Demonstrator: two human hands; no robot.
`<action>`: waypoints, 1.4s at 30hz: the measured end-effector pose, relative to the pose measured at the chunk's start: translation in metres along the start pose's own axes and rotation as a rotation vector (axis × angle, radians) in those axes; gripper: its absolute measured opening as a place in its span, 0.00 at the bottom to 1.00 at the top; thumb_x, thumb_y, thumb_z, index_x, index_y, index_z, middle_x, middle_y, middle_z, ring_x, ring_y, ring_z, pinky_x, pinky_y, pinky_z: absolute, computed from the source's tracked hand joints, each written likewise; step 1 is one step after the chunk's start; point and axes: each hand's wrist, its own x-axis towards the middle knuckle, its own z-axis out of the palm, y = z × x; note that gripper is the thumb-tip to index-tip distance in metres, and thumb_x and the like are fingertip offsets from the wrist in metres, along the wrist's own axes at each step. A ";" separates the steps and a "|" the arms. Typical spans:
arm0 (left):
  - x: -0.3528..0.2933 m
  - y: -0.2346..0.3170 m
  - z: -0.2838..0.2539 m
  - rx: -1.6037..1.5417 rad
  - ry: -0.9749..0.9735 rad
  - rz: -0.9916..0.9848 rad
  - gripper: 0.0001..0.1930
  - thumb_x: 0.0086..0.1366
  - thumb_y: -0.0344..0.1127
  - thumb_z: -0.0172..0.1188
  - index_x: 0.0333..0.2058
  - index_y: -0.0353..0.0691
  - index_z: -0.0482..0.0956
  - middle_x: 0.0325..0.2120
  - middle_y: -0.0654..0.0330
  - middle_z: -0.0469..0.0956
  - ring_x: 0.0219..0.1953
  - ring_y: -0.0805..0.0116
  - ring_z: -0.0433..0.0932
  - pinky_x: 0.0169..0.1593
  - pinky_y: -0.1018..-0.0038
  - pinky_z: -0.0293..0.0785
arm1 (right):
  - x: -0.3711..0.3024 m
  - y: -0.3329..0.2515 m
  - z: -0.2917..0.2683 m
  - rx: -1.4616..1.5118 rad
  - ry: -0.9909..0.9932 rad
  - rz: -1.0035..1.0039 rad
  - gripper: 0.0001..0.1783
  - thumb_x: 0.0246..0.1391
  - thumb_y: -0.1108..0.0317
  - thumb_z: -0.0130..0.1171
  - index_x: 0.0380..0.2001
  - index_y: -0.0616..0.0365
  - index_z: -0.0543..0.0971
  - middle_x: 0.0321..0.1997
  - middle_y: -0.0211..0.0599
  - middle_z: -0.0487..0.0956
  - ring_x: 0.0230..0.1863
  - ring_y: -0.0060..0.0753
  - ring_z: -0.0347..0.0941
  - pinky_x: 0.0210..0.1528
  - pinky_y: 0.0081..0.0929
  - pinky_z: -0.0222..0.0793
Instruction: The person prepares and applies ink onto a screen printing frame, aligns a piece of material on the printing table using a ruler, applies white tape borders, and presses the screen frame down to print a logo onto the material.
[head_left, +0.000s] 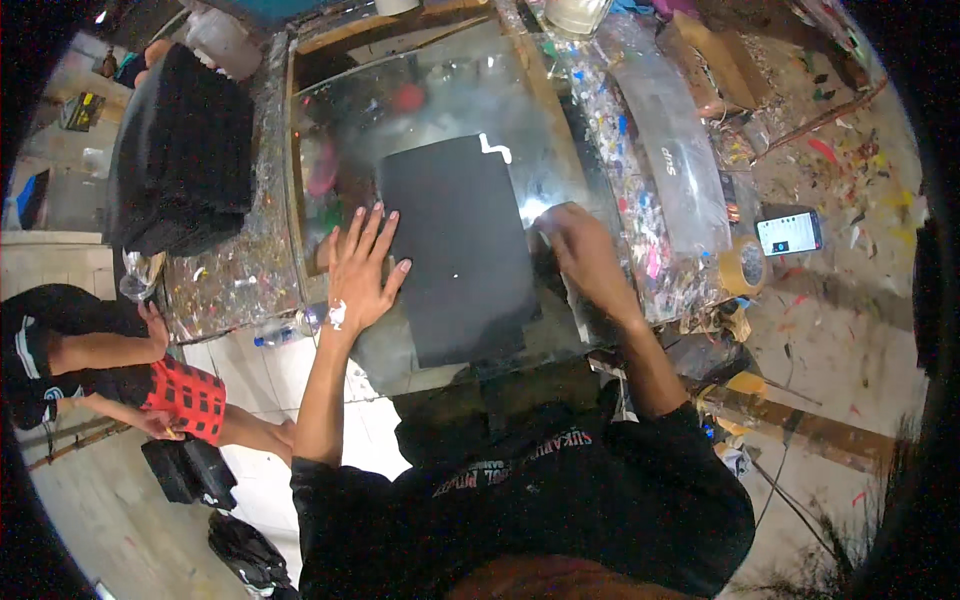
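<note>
A black flat piece (455, 260) of sheet material lies on a glass-topped work surface (440, 90). At its top right corner shows a white angular mark (494, 149), and a tiny white dot sits lower down. Flat and with fingers spread, my left hand (362, 268) rests at the piece's left edge, fingertips touching or just beside it. My right hand (590, 255) is to the right of the piece, fingers curled together beside a bright light spot (535, 208). Whatever is in those fingers, if anything, is hidden.
A tall stack of black pieces (185, 150) stands at the left. On the right are a clear plastic sheet (675, 160), a tape roll (742, 268) and a lit phone (788, 234). Another person in red checked shorts (188, 398) is at the lower left.
</note>
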 end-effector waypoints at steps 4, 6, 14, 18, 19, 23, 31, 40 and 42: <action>-0.003 -0.003 0.004 -0.006 -0.003 -0.017 0.35 0.71 0.55 0.52 0.72 0.51 0.60 0.75 0.58 0.54 0.77 0.53 0.50 0.75 0.44 0.41 | -0.002 -0.004 0.019 -0.178 -0.032 -0.121 0.10 0.56 0.78 0.58 0.41 0.59 0.81 0.41 0.46 0.78 0.46 0.55 0.74 0.48 0.45 0.70; -0.003 -0.005 0.006 -0.011 0.006 -0.011 0.35 0.71 0.55 0.52 0.72 0.52 0.60 0.75 0.59 0.54 0.77 0.54 0.49 0.75 0.44 0.41 | -0.004 -0.005 0.023 -0.232 -0.016 -0.128 0.11 0.54 0.80 0.58 0.40 0.59 0.81 0.40 0.46 0.77 0.46 0.56 0.73 0.47 0.45 0.70; -0.004 -0.003 0.004 -0.003 -0.005 -0.013 0.35 0.71 0.54 0.53 0.73 0.51 0.59 0.75 0.59 0.53 0.77 0.54 0.49 0.75 0.44 0.41 | -0.012 0.011 0.040 -0.387 0.093 -0.266 0.13 0.52 0.79 0.58 0.42 0.58 0.82 0.43 0.40 0.80 0.46 0.49 0.75 0.45 0.45 0.69; -0.003 -0.004 0.003 0.005 -0.021 -0.023 0.35 0.71 0.54 0.53 0.72 0.51 0.60 0.75 0.59 0.53 0.77 0.53 0.49 0.75 0.45 0.42 | -0.019 0.012 0.044 -0.406 0.129 -0.272 0.14 0.53 0.77 0.58 0.43 0.57 0.82 0.46 0.40 0.80 0.48 0.48 0.75 0.48 0.44 0.68; -0.004 -0.004 0.005 0.008 -0.013 -0.019 0.35 0.71 0.54 0.53 0.72 0.51 0.60 0.75 0.58 0.53 0.77 0.53 0.49 0.75 0.45 0.42 | -0.016 0.015 0.046 -0.410 0.134 -0.278 0.14 0.53 0.77 0.58 0.44 0.57 0.82 0.46 0.40 0.80 0.48 0.48 0.74 0.48 0.44 0.68; -0.002 -0.004 0.005 0.012 -0.001 -0.008 0.35 0.71 0.54 0.53 0.72 0.51 0.60 0.75 0.58 0.54 0.76 0.53 0.50 0.74 0.44 0.42 | -0.022 0.009 0.043 -0.436 0.110 -0.274 0.14 0.54 0.79 0.58 0.44 0.57 0.82 0.46 0.41 0.80 0.48 0.49 0.75 0.48 0.44 0.69; -0.002 -0.006 0.008 0.006 0.016 -0.006 0.34 0.71 0.54 0.52 0.72 0.51 0.62 0.74 0.57 0.56 0.76 0.52 0.53 0.73 0.44 0.44 | -0.105 -0.004 0.018 -0.128 -0.004 -0.060 0.21 0.49 0.77 0.61 0.49 0.56 0.81 0.50 0.47 0.79 0.49 0.56 0.75 0.51 0.46 0.71; -0.001 -0.004 0.009 0.009 0.011 -0.005 0.34 0.71 0.54 0.53 0.72 0.52 0.62 0.74 0.58 0.56 0.76 0.51 0.52 0.74 0.43 0.42 | -0.133 -0.006 0.026 -0.343 -0.001 -0.133 0.26 0.45 0.81 0.62 0.51 0.54 0.82 0.50 0.41 0.79 0.53 0.50 0.73 0.53 0.45 0.67; -0.001 -0.004 0.010 0.011 0.011 -0.003 0.34 0.71 0.53 0.53 0.72 0.52 0.61 0.74 0.59 0.56 0.76 0.51 0.52 0.74 0.43 0.43 | -0.132 -0.003 0.027 -0.381 -0.026 -0.143 0.26 0.46 0.80 0.62 0.52 0.53 0.82 0.50 0.40 0.78 0.54 0.49 0.72 0.53 0.45 0.67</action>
